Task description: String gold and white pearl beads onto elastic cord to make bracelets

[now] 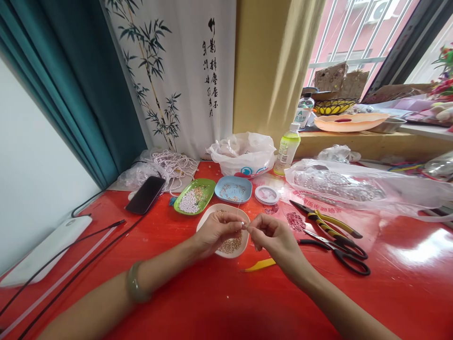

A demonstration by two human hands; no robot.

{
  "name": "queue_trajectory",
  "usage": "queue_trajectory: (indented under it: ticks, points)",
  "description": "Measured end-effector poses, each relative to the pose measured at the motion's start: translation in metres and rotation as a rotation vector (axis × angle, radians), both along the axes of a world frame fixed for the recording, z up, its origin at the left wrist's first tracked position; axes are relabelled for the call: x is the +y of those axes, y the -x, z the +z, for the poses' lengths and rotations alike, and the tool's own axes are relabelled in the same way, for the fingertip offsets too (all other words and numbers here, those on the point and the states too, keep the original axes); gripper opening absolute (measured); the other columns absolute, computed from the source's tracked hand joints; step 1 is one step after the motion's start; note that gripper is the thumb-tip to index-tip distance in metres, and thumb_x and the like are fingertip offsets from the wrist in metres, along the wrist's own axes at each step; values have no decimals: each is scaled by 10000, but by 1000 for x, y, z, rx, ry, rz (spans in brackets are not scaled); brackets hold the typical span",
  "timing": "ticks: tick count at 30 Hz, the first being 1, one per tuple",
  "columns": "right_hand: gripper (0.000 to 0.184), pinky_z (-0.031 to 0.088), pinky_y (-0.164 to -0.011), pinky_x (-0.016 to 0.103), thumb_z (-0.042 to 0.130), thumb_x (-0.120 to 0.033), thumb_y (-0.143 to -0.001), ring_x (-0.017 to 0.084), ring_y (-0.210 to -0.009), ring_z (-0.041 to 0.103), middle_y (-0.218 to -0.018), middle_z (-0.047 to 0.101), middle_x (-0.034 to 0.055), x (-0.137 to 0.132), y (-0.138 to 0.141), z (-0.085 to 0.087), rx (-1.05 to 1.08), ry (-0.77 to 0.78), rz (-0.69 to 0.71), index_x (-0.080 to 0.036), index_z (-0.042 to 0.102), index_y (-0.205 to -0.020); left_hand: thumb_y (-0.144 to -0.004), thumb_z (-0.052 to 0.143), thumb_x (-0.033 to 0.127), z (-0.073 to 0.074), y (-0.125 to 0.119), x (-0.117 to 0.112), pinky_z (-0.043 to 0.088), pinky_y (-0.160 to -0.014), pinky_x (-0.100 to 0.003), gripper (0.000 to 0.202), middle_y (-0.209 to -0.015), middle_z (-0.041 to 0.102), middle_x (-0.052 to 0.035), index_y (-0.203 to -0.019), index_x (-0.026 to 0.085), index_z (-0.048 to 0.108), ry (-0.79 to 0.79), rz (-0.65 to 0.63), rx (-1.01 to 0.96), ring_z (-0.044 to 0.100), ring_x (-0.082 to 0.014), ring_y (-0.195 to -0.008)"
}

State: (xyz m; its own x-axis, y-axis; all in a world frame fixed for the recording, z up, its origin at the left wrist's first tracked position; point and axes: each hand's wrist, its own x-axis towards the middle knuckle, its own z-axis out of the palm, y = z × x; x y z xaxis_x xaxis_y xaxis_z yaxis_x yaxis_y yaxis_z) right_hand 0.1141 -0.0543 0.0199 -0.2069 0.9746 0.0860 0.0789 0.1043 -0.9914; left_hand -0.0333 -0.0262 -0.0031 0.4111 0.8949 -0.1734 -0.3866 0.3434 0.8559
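Note:
My left hand is over a cream dish of gold beads, its thumb and forefinger pinched together. My right hand meets it fingertip to fingertip just past the dish's right rim, also in a pinch. Whatever lies between the fingertips is too small to make out. Behind the hands are a green dish with pearl-white and gold beads, a blue dish with small pale pieces, and a round white spool-like case. A yellow pointed tool lies partly beneath my right hand.
Pliers and black-handled scissors lie at the right. Bead strands and a phone are at the left, with cables crossing the red table. A plastic bag, drink bottle and bagged beads line the back.

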Motion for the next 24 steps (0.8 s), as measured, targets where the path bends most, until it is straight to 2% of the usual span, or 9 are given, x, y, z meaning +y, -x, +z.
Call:
queue_trajectory:
  ticks: [12, 24]
  points:
    - [140, 331, -412, 197, 531, -264, -660, 60, -401, 400, -432, 451, -59, -1, 1, 1, 21, 16, -8, -175, 472, -569, -540, 722, 210, 0, 0, 0, 423, -601, -187, 145, -656, 623, -18, -651, 135, 666, -45, -35, -22, 545, -78, -612]
    - [104, 327, -416, 204, 488, -211, -672, 75, -433, 409, -467, 453, -44, -1, 1, -3, -117, -129, -54, -181, 465, -575, -549, 716, 183, -1, 0, 0, 428, -601, -170, 109, -650, 643, -11, -641, 147, 671, -96, 9, -4, 554, -66, -603]
